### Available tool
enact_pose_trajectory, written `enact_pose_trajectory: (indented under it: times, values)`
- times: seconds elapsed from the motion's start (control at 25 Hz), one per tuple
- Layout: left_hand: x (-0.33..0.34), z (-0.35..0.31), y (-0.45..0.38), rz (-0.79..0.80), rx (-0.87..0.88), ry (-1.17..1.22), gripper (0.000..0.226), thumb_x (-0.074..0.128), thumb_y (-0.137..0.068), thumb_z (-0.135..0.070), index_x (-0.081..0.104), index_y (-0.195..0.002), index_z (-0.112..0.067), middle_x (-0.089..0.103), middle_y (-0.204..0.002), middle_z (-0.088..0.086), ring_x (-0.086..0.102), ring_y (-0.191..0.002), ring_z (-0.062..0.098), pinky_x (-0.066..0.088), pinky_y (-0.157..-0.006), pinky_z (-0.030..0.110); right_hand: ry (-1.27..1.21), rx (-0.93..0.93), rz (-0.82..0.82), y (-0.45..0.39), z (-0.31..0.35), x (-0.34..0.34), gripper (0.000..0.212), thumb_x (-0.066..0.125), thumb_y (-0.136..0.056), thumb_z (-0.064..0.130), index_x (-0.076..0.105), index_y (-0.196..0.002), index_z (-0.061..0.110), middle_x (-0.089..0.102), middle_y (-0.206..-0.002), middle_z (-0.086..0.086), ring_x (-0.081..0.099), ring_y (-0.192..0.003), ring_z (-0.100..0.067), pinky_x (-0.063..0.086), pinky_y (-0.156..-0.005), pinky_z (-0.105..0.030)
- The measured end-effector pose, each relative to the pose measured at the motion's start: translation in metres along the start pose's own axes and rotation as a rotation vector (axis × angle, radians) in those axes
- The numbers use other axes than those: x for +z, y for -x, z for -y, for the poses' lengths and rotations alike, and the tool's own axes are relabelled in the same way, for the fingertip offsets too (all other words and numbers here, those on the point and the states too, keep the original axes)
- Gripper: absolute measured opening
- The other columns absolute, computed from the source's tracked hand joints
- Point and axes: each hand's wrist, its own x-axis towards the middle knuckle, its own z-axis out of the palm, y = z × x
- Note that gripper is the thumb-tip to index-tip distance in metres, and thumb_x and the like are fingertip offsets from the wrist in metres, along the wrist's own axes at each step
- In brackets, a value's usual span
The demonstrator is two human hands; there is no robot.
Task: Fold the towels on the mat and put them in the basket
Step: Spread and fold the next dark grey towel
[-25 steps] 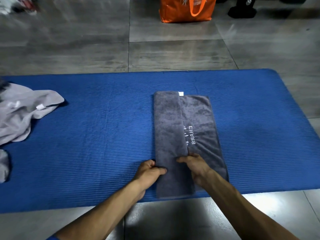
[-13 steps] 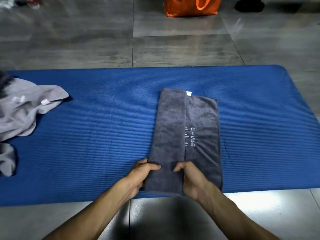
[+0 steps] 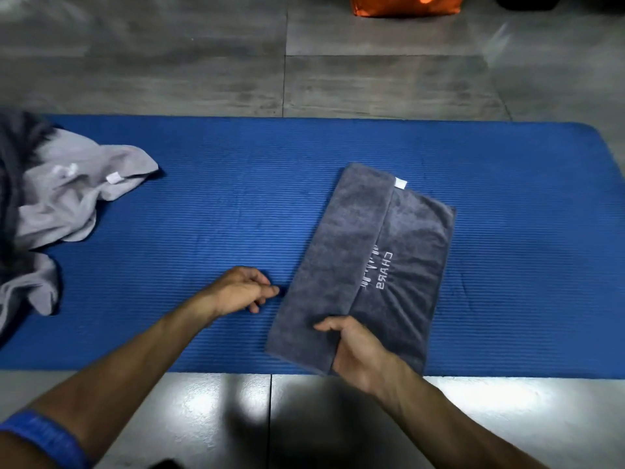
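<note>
1. Head view: blue mat [image 3: 220, 214] lies across grey tiled floor [image 3: 203, 62], its near edge just short of the glossy tiles at the bottom.
2. Dark grey towel [image 3: 341, 252] lies flat on the right half of the mat, tilted, long side running away from the camera. Left part is folded over the right part; fold edge runs down the middle.
3. White lettering [image 3: 384, 270] shows on the uncovered right part, reading roughly "CHARS", sideways. Small white tag [image 3: 400, 183] sticks out at the far end of the towel.
4. Right hand [image 3: 358, 350] is at the towel's near end, on the fold edge. Thumb lies on top, fingers curled under or round the cloth, gripping it. Fingertips hidden, so exact pinch unclear.
5. Left hand [image 3: 241, 292] rests on the mat just left of the towel's left edge, fingers loosely curled, holding nothing. Fingertips nearly touch the towel edge; contact cannot be told.
6. Light grey towels [image 3: 67, 198], unfolded and crumpled, sit in a heap at the mat's far left, well apart from the dark towel. A darker cloth [image 3: 17, 157] is at the left frame edge, blurred.
7. Orange bag [image 3: 406, 5] on the floor at top, cut off by the frame.
8. Blue sleeve [image 3: 40, 438] at the left arm, bottom left corner.
</note>
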Motion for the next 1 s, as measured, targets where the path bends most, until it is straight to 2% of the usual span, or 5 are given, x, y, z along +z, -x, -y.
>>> enact_pose_trajectory:
  times: [0.24,0.6,0.68,0.84,1.0]
  values:
    - [0.034,0.006,0.01,0.088,-0.025,0.2,0.017,0.072,-0.086,-0.031,0.068,-0.092,-0.015,0.075,-0.085,-0.005,0.067,-0.078,0.009,0.049,-0.063,0.022,-0.188,-0.064,0.146,0.007,-0.017,0.001,0.052,0.047,-0.079,-0.015,0.055,-0.129,-0.002,0.063,-0.126,-0.021,0.059,-0.12,-0.035,0.043,-0.107,-0.049]
    - [-0.025,0.005,-0.001,-0.06,0.077,0.224,0.013,0.069,-0.089,-0.022,0.065,-0.084,-0.011,0.07,-0.082,0.004,0.066,-0.077,0.014,0.051,-0.07,0.023,0.407,0.079,-0.1,0.044,0.006,-0.005,0.017,0.049,-0.098,0.025,0.058,-0.108,0.014,0.072,-0.1,-0.006,0.067,-0.07,-0.023,0.055,-0.053,-0.033]
    - [-0.06,-0.001,-0.013,-0.251,0.13,-0.092,0.011,0.065,-0.092,-0.024,0.063,-0.086,-0.015,0.068,-0.086,0.003,0.068,-0.081,0.009,0.051,-0.072,0.022,0.48,-0.013,-0.154,0.041,0.019,-0.01,0.013,0.051,-0.098,0.021,0.059,-0.107,0.015,0.072,-0.093,-0.006,0.063,-0.064,-0.021,0.052,-0.05,-0.03]
    - [-0.088,0.003,-0.03,-0.756,0.219,-0.758,0.033,0.059,-0.09,-0.025,0.058,-0.122,-0.015,0.056,-0.124,0.014,0.05,-0.113,0.038,0.04,-0.094,0.048,0.659,-0.393,-0.303,0.014,0.053,-0.024,0.014,0.056,-0.091,0.004,0.063,-0.087,0.016,0.07,-0.08,-0.006,0.058,-0.058,-0.015,0.047,-0.051,-0.024]
    - [-0.031,0.033,-0.03,-0.511,0.417,-0.88,0.057,0.046,-0.095,-0.038,0.038,-0.147,-0.017,0.033,-0.153,0.013,0.037,-0.135,0.037,0.037,-0.107,0.053,1.427,-0.982,-0.451,-0.017,0.088,-0.055,0.029,0.051,-0.083,0.02,0.064,-0.107,0.011,0.069,-0.103,-0.008,0.064,-0.088,-0.027,0.052,-0.079,-0.037]
